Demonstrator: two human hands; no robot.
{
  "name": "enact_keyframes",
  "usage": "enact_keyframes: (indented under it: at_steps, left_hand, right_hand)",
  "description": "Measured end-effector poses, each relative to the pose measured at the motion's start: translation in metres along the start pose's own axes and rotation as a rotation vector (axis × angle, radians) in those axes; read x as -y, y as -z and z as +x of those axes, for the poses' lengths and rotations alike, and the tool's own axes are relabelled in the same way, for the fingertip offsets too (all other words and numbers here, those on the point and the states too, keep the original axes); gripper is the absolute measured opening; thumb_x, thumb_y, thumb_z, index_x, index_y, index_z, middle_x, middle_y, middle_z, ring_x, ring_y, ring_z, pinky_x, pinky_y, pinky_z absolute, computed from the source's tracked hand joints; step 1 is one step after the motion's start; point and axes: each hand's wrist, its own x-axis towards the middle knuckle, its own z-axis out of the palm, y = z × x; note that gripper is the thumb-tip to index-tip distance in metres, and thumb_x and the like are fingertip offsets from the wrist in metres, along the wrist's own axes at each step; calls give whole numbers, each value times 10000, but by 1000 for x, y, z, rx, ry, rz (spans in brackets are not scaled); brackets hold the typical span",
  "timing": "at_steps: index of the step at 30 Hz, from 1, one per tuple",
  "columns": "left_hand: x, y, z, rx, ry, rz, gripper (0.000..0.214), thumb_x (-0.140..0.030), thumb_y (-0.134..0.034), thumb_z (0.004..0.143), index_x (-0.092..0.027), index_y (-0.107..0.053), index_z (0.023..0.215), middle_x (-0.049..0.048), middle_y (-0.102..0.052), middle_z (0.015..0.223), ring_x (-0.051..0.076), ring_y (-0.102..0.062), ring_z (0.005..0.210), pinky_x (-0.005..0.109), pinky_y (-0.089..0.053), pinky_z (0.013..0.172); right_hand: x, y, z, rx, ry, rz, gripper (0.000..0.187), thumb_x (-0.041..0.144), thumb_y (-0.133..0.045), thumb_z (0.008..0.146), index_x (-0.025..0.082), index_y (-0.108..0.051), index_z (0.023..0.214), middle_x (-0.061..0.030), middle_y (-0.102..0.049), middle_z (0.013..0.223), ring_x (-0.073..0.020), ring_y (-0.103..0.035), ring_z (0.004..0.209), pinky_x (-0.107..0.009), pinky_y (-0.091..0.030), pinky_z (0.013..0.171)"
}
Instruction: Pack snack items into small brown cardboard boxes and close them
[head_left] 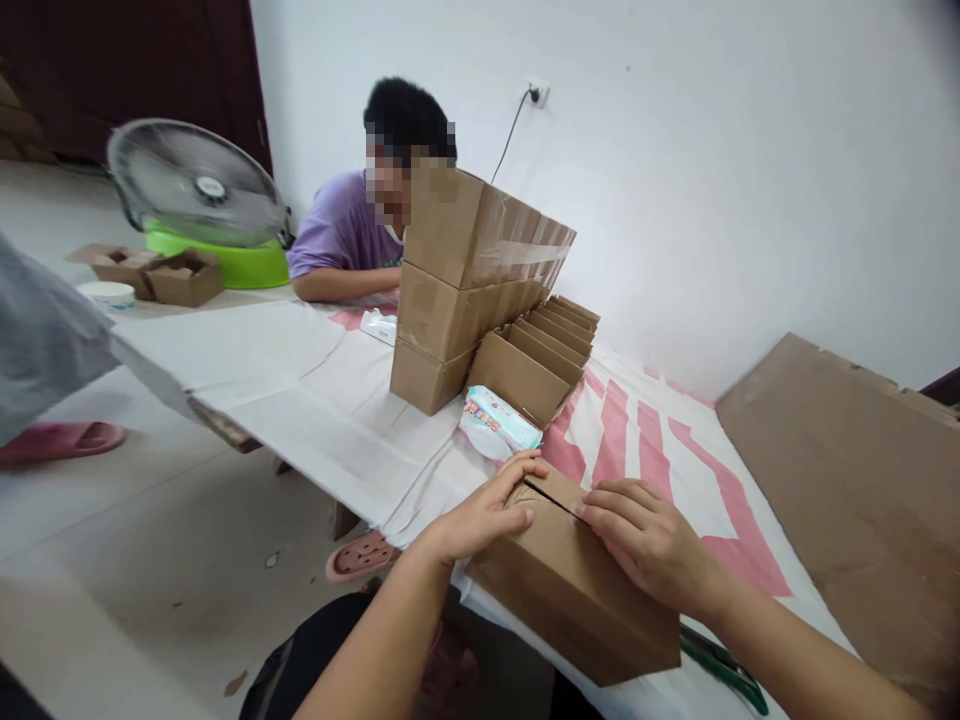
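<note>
While a white-and-pink cloth-covered table [352,420] bore three tiers of closed, taped brown cardboard boxes [436,310] beside a row of open brown cartons [519,376], one long brown cardboard box [559,555] sat near its edge, untaped flaps gapping, left hand [486,512] spread over it, right hand [646,542] bent at the slit, grip unclear

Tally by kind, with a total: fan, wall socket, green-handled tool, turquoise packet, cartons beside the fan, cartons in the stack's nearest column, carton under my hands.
Fan: 1
Wall socket: 1
Green-handled tool: 1
Turquoise packet: 1
Fan-side cartons: 2
Nearest-column cartons: 3
Handled carton: 1
Total: 10
</note>
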Motion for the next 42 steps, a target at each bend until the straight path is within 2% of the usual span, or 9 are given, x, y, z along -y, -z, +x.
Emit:
enact_keyframes:
  at_steps: [4, 7, 10, 14, 19, 23, 26, 35, 42]
  left_hand:
    - [0, 0, 0, 3, 15, 8, 503, -356, -575, 772, -206, -456, 1237, 115, -298, 1523, 297, -137, 1472, 436, -107, 1184]
    - [0, -1, 0, -2, 22, 9, 502, -338, -580, 766, -213, -456, 1236, 111, -305, 1521, 299, -136, 1472, 434, -108, 1184]
    - [-1, 0, 0, 1, 24, 3, 504, -322, -579, 758, -207, -462, 1234, 111, -281, 1538, 302, -143, 1471, 426, -114, 1183]
    - [-3, 1, 0, 13, 20, 15, 501, -332, -584, 759, -206, -482, 1233, 107, -289, 1544, 306, -143, 1472, 431, -124, 1180]
    - [-2, 2, 0, 7, 27, 54, 424, -350, -602, 758, -216, -519, 1151, 108, -287, 1555, 321, -163, 1470, 456, -139, 1175]
    - [-1, 2, 0, 3, 38, 102, 335, -355, -601, 766, -218, -543, 1066, 110, -264, 1571, 327, -203, 1458, 477, -163, 1169]
    - [1, 2, 1, 4, 31, 122, 348, -376, -596, 772, -220, -549, 1078, 111, -273, 1566, 328, -202, 1458, 487, -163, 1170]
    - [6, 3, 2, 18, 4, 100, 308, -392, -617, 757, -200, -614, 997, 108, -249, 1570, 325, -239, 1443, 445, -229, 1146]
    - [3, 2, 1, 12, 26, 110, 316, -414, -636, 760, -206, -624, 997, 100, -255, 1566, 332, -239, 1442, 449, -215, 1157]
  right_hand:
    - [1, -4, 4, 7, 42, 9, 321, 153, -390, 984, 214, -606, 1213, -92, -684, 1183, -231, -589, 1120, -389, -517, 892]
    - [1, -6, 8, 36, 111, 21, 288, 139, -388, 978, 196, -633, 1119, -91, -684, 1175, -238, -568, 1143, -390, -497, 898]
    - [-3, -6, 6, 61, 78, 26, 241, 106, -409, 954, 183, -630, 1012, -87, -701, 1115, -237, -572, 1126, -403, -475, 916]
    - [-13, -1, -3, 63, -151, 105, 197, 116, -409, 934, 173, -598, 945, -100, -704, 987, -243, -609, 984, -413, -491, 848]
    - [-16, 6, -3, 198, -569, 495, 77, 249, -516, 906, 211, -582, 894, -37, -684, 888, -175, -627, 803, -306, -508, 716]
    - [-14, 2, 8, 342, -677, 648, 38, 195, -561, 847, 207, -597, 853, -8, -688, 822, -150, -621, 731, -266, -477, 650]
    - [-13, -3, 16, 402, -688, 621, 94, 148, -564, 809, 207, -625, 849, -2, -690, 810, -146, -618, 713, -252, -454, 622]
    - [-11, -11, 28, 389, -608, 636, 338, 14, -523, 731, 205, -667, 971, 5, -649, 796, -135, -600, 713, -240, -466, 639]
    - [-8, -5, 30, 381, -523, 508, 245, -16, -533, 727, 188, -657, 779, -17, -653, 812, -155, -602, 775, -260, -477, 692]
